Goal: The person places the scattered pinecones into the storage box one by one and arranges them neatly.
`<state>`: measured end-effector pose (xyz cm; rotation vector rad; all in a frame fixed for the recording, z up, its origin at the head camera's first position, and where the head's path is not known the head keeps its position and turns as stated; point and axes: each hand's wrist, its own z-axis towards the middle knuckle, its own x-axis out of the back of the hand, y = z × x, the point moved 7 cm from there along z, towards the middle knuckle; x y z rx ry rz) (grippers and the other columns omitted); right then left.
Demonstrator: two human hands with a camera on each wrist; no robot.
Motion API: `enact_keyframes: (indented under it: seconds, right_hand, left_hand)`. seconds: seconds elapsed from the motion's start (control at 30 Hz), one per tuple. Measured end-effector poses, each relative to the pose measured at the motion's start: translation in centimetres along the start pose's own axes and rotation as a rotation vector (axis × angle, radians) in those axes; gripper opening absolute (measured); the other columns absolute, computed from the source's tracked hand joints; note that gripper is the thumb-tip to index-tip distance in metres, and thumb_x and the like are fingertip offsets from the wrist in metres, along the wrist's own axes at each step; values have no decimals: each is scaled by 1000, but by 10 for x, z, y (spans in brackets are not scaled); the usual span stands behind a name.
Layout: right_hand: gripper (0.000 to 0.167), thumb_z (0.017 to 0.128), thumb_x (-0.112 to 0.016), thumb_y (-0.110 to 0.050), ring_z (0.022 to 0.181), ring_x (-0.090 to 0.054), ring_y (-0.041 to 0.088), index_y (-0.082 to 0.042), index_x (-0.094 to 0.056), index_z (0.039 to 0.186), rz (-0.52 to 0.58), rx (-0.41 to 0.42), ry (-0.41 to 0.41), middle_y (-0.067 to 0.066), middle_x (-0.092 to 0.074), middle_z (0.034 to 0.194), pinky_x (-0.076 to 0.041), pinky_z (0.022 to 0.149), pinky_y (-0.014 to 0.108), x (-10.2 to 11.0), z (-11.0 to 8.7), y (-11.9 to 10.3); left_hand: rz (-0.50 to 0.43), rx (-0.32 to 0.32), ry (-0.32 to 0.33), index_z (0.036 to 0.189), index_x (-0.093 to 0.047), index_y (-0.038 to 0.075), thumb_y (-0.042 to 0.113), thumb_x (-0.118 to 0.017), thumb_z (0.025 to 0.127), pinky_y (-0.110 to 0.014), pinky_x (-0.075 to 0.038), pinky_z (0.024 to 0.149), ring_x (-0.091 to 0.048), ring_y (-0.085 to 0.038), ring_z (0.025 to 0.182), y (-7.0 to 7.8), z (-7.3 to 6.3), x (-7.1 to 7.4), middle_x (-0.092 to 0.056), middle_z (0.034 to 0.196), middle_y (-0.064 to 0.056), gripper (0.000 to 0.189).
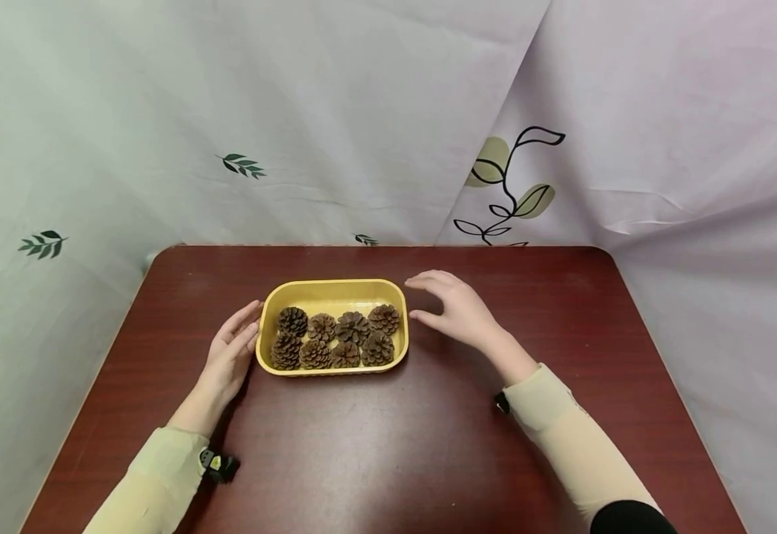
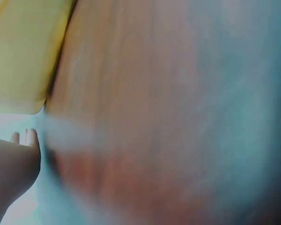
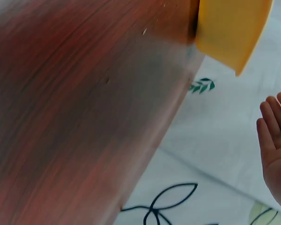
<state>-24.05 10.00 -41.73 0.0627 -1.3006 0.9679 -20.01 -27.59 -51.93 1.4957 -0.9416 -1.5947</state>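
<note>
A yellow rectangular tub point(image 1: 335, 288) with rounded corners stands on the table, holding several brown pine cones point(image 1: 352, 327) in two rough rows. At its left end is my left hand point(image 1: 230, 356), fingers extended, fingertips right at the rim. To the right of the tub, my right hand point(image 1: 454, 305) has its thumb and fingers spread apart, with a small gap to the tub's wall. The left wrist view shows the tub's side point(image 2: 28, 56) just beyond the fingers point(image 2: 32, 137). In the right wrist view, straight fingers point(image 3: 270, 123) appear below the tub's corner point(image 3: 229, 37).
The dark red wooden table point(image 1: 375, 445) has rounded far corners. Behind it hangs a pale cloth point(image 1: 335, 111) printed with leaves, reaching down to the table's far edge. Dark wrist devices point(image 1: 222, 466) sit at the sleeve cuffs.
</note>
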Motion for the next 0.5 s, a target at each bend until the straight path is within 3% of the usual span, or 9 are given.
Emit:
enact_keyframes:
  seconds: [0.17,0.3,0.4,0.5]
  right_hand:
    - [54,93,-83,-24,136,-59,33,-6,-67,140,-6,-48,83,13,-68,140,-45,120,51,20,-16,11]
    - [58,92,-83,-23,139,-56,33,-6,-63,144,-14,-88,166,13,-65,146,-43,120,52,40,-30,20]
    - [63,92,-83,-22,142,-52,35,-5,-60,148,-21,-109,231,14,-60,151,-40,121,54,54,-40,25]
    - [67,91,-82,-21,145,-48,39,-3,-56,151,-42,-123,290,17,-55,156,-37,121,58,67,-48,27]
  left_hand:
    - [125,-42,75,151,-56,12,1,-52,109,-16,-44,113,-48,-11,145,23,6,4,-60,149,7,44]
    - [297,-58,110,161,-45,12,3,-53,109,-19,-31,123,-23,-22,161,46,13,-1,-32,173,-2,54]
    - [430,-104,104,164,-40,10,4,-53,108,-26,-19,131,-12,-24,166,66,19,-9,-15,180,-5,58]
    - [608,-170,92,165,-39,12,11,-56,106,-41,-9,136,-7,-21,167,85,24,-21,-11,180,-5,61]
